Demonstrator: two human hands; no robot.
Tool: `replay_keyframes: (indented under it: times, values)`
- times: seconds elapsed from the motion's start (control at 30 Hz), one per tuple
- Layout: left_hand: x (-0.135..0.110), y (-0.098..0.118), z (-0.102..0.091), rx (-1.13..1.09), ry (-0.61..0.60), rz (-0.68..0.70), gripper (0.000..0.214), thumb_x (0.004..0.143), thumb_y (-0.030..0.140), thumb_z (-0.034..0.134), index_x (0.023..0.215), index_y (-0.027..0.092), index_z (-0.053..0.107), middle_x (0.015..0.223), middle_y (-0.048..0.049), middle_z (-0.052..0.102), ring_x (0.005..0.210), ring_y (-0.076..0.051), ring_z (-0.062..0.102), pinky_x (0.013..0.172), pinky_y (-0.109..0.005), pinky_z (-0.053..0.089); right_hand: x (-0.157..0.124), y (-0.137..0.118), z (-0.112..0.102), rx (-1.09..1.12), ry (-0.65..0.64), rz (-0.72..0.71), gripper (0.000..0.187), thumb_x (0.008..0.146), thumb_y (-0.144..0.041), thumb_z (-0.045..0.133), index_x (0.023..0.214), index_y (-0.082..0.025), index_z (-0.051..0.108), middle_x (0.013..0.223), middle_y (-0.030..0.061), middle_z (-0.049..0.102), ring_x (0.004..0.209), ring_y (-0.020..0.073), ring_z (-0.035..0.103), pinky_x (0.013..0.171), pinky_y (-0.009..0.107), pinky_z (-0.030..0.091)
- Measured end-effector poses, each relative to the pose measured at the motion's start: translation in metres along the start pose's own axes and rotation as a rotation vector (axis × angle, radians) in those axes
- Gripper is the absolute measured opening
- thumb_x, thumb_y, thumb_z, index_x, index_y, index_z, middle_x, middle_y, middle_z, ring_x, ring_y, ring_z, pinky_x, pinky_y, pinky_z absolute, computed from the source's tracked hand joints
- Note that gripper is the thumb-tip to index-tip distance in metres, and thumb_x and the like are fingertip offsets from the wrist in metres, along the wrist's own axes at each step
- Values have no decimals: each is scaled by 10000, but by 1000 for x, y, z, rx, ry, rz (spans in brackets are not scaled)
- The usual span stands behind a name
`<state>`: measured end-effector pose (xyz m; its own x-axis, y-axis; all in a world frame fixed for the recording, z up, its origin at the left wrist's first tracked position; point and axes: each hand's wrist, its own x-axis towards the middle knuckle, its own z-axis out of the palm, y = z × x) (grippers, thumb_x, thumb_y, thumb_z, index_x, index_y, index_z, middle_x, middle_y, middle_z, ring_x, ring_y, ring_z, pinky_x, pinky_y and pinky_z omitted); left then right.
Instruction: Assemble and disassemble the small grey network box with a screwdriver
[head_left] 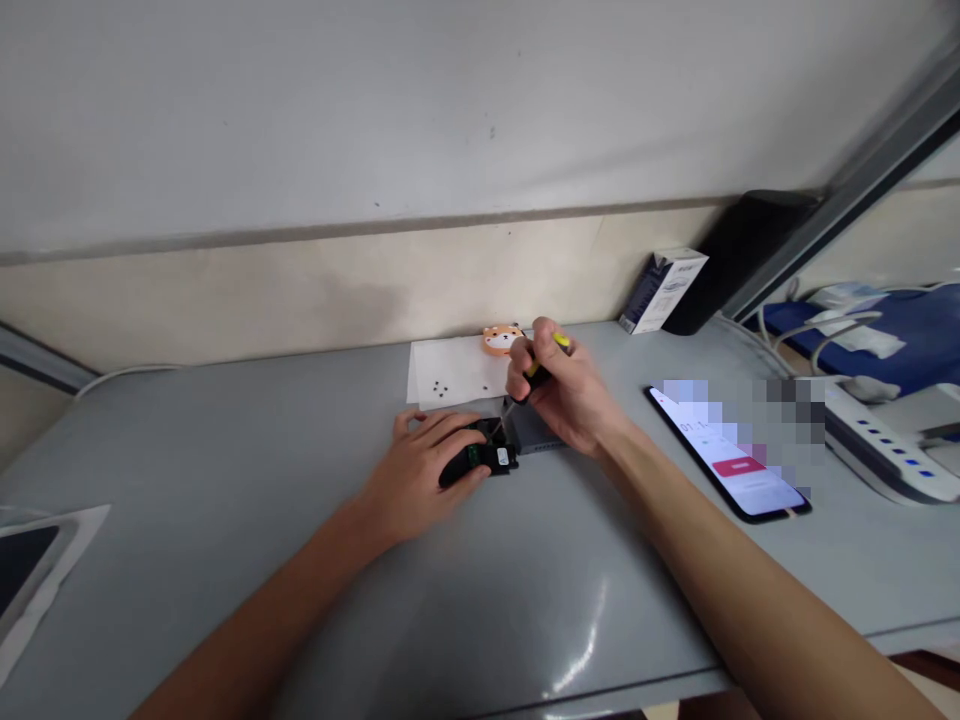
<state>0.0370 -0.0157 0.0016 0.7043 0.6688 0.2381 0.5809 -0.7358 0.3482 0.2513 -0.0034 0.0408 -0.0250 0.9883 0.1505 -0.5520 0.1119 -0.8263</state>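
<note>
My left hand (pixel 420 465) rests on the grey table and grips a small black device (pixel 480 458) with a green board showing inside it. My right hand (pixel 559 390) is closed round a yellow-handled screwdriver (pixel 541 362), whose tip points down at the device's far end. A flat grey box (pixel 534 430) lies just behind the device, partly under my right hand. On a white sheet of paper (pixel 454 372) behind them lie several tiny black screws (pixel 439 388).
An orange animal-shaped object (pixel 501 338) sits at the paper's far edge. A lit phone (pixel 724 450) lies to the right, then a white power strip (pixel 885 440) with cables. A white-and-blue box (pixel 664 290) stands by the wall. A dark item in a plastic sleeve (pixel 30 565) lies far left.
</note>
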Motion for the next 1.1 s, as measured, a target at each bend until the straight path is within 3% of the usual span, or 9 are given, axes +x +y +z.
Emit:
replay_keyframes:
  times: [0.13, 0.3, 0.4, 0.47, 0.67, 0.77, 0.87, 0.97, 1.1]
  values:
    - [0, 0, 0, 1, 3, -2, 221, 1061, 382, 559, 1205, 270, 684, 1397, -70, 717, 1285, -272, 660, 1149, -504, 355, 2, 2, 3, -74, 33, -47, 621, 756, -745, 791, 715, -241, 431, 584, -94, 285, 474, 75, 287, 461, 243, 316]
    - [0, 0, 1, -2, 8, -2, 222, 1062, 382, 560, 1204, 264, 684, 1403, -75, 716, 1282, -269, 661, 1142, -501, 353, 2, -2, 1, 103, -49, 47, 404, 880, -627, 728, 873, -228, 665, 724, -18, 495, 623, 110, 503, 592, 269, 458]
    - [0, 1, 0, -5, 3, 5, 226, 1072, 378, 544, 1213, 262, 677, 1422, -79, 705, 1298, -270, 655, 1146, -507, 342, 1, -3, -1, 100, -58, 47, 398, 811, -582, 827, 838, -232, 639, 875, 2, 595, 766, 126, 616, 697, 280, 523]
    - [0, 1, 0, -4, 1, 8, 224, 1074, 369, 542, 1213, 255, 676, 1425, -81, 702, 1306, -274, 651, 1148, -509, 337, 0, -2, 0, 54, -63, 19, 493, 739, -586, 890, 769, -227, 553, 871, -14, 605, 715, 112, 615, 657, 271, 511]
    - [1, 1, 0, -3, -6, 7, 214, 1065, 372, 562, 1199, 262, 688, 1401, -76, 715, 1299, -267, 651, 1147, -488, 337, 2, 4, 7, -53, 66, -114, 581, 762, -529, 902, 736, -237, 400, 603, -104, 349, 458, 51, 312, 443, 216, 277]
    - [0, 0, 0, 3, -1, 7, 211, 1064, 366, 566, 1199, 256, 686, 1396, -77, 717, 1303, -263, 648, 1150, -486, 328, 3, 2, 5, 39, 18, -44, 464, 846, -642, 768, 799, -225, 570, 620, -70, 407, 492, 68, 380, 481, 235, 347]
    - [0, 0, 0, 3, 5, 9, 201, 1066, 354, 561, 1190, 249, 680, 1391, -75, 717, 1316, -263, 641, 1147, -478, 327, 4, -2, 0, 159, -11, 46, 346, 850, -546, 784, 902, -219, 680, 723, -26, 539, 608, 96, 527, 589, 251, 476]
    - [0, 1, 0, 3, 7, 20, 204, 1070, 360, 553, 1180, 238, 674, 1379, -77, 719, 1297, -268, 652, 1145, -480, 329, 4, -2, -5, 171, -2, 55, 418, 739, -532, 904, 804, -224, 630, 852, -19, 636, 721, 103, 638, 683, 242, 533]
    - [0, 0, 1, 9, 9, 11, 212, 1070, 374, 551, 1192, 251, 673, 1389, -73, 715, 1268, -264, 666, 1132, -476, 344, 3, 2, -3, -12, 9, -43, 611, 643, -637, 930, 729, -229, 483, 694, -61, 619, 517, 85, 567, 520, 230, 439]
